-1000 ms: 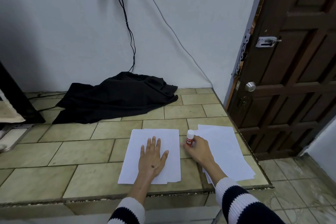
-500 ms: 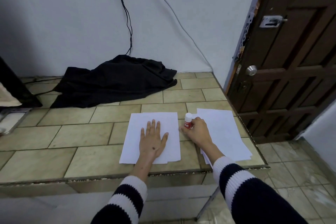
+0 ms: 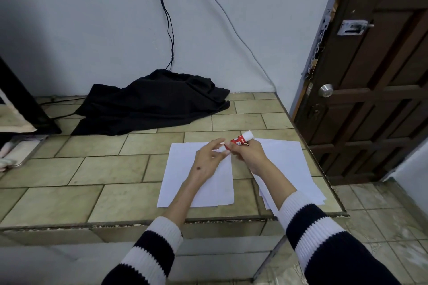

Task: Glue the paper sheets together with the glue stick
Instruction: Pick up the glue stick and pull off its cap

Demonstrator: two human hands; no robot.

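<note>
A red and white glue stick (image 3: 239, 140) is lifted above the tiled counter, lying nearly level. My right hand (image 3: 251, 157) grips its red body. My left hand (image 3: 208, 161) pinches its white near end with thumb and fingers. Under my left hand lie white paper sheets (image 3: 183, 169), a few stacked with offset edges. A second pile of white sheets (image 3: 291, 166) lies to the right under my right wrist, near the counter's right edge.
A black cloth (image 3: 152, 104) is heaped at the back of the tiled counter (image 3: 104, 169). Cables (image 3: 170, 30) hang down the wall. A dark wooden door (image 3: 375, 90) stands at the right. A dark object and a metal tray (image 3: 18, 150) sit at the left edge.
My right hand lifted the glue stick off the counter and tipped it sideways. My left hand left the paper and took hold of the stick's end.
</note>
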